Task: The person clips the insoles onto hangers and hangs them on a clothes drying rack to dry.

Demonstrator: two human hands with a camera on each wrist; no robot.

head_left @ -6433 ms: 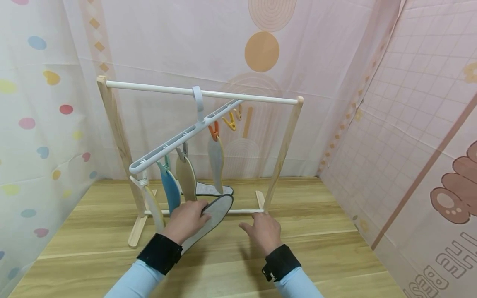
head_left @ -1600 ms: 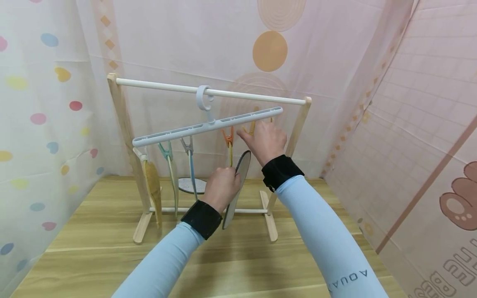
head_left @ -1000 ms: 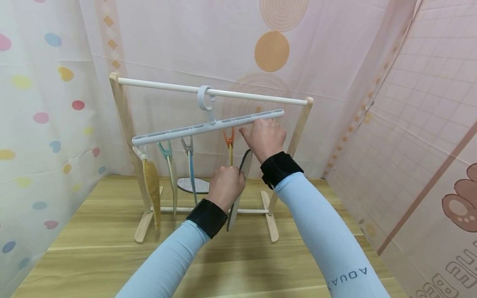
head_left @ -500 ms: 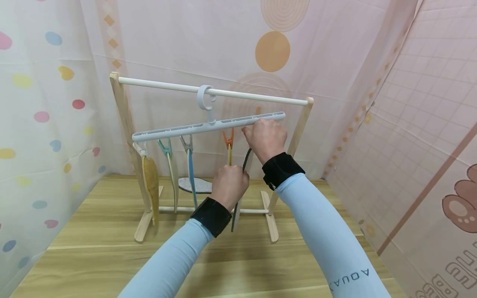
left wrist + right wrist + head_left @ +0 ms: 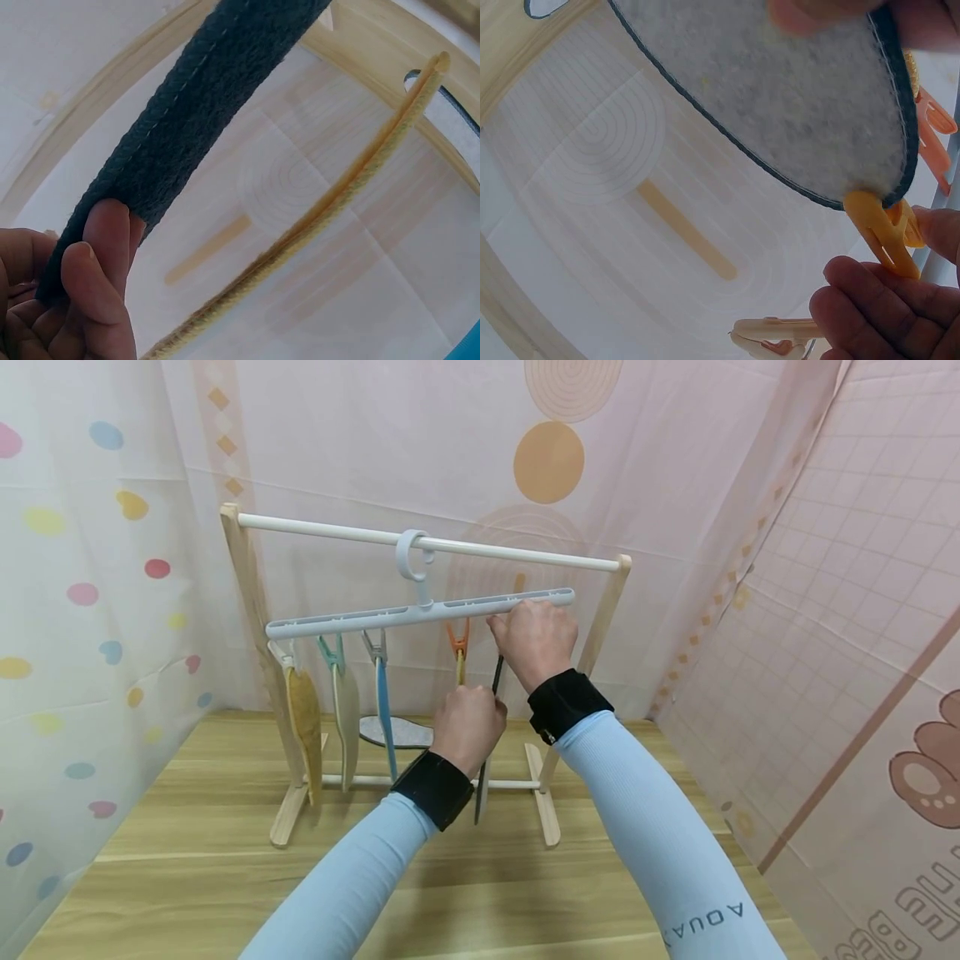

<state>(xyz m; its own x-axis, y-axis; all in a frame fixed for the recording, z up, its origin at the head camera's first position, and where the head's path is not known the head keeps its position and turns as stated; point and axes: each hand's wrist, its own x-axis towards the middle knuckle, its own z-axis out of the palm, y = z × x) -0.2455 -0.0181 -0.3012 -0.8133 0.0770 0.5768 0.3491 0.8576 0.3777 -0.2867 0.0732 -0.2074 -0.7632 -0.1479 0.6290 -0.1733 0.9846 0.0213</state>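
My left hand (image 5: 468,727) grips a grey felt insole (image 5: 780,97) with dark edging by its side. It stands upright and nearly edge-on in the head view. My right hand (image 5: 536,643), just under the right arm of the pale blue hanger (image 5: 345,624), pinches a yellow clothespin (image 5: 877,232) between thumb and fingers. The clothespin's jaws are at the insole's top tip. From the hanger's other clothespins hang a mustard insole (image 5: 305,718), a cream insole (image 5: 345,718), a blue insole (image 5: 384,710) and a yellow-edged insole (image 5: 461,668), partly behind my left hand.
A wooden rack with a white rod (image 5: 315,529) carries the hanger. Behind it, another grey insole (image 5: 397,732) lies on the wooden table (image 5: 187,877). A beige clothespin (image 5: 769,330) hangs beside my right fingers. Patterned curtains enclose the back and sides.
Since the oldest frame, my left hand has raised the grey insole and my right hand has risen to the yellow clothespin. The hanger has swung round. Lately the insole has turned edge-on and shifted right.
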